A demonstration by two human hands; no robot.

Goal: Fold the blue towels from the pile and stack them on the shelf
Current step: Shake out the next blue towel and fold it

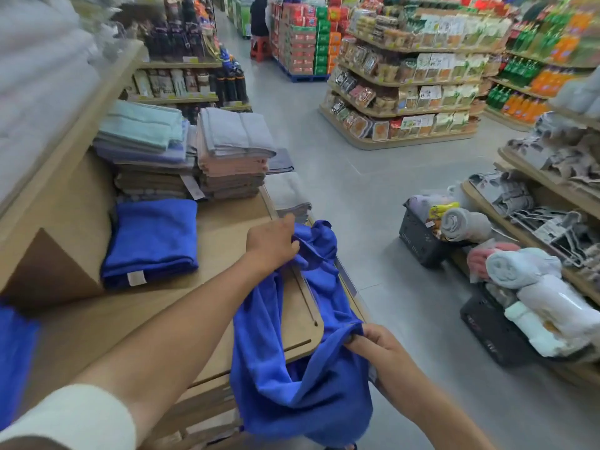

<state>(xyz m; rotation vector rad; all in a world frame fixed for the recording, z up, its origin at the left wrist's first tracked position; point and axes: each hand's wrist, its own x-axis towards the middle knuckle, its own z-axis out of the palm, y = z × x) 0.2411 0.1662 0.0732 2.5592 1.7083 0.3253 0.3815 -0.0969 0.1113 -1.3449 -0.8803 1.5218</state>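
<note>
A pale wooden shelf (pixel 136 319) fills nine o'clock, a loose bright blue microfibre towel (pixel 292 378) drapes over its edge at six o'clock, a folded blue towel (pixel 152 241) lies on it at ten o'clock, the left hand (pixel 271 241) grips the loose towel's far end and the right hand (pixel 376 345) pinches its near edge

A stack of folded mint, lavender and brown towels (pixel 146 151) stands just beside a stack of folded grey, pink and taupe towels (pixel 233 154). Across the grey tiled floor (pixel 357 173), a tiered wooden stand of packaged snacks (pixel 406 92) sits near rows of green and orange drink bottles (pixel 535 76). A dark plastic basket (pixel 420 238) on the floor holds a rolled grey towel (pixel 464 224). A red stool (pixel 259 47) stands far down the aisle.
</note>
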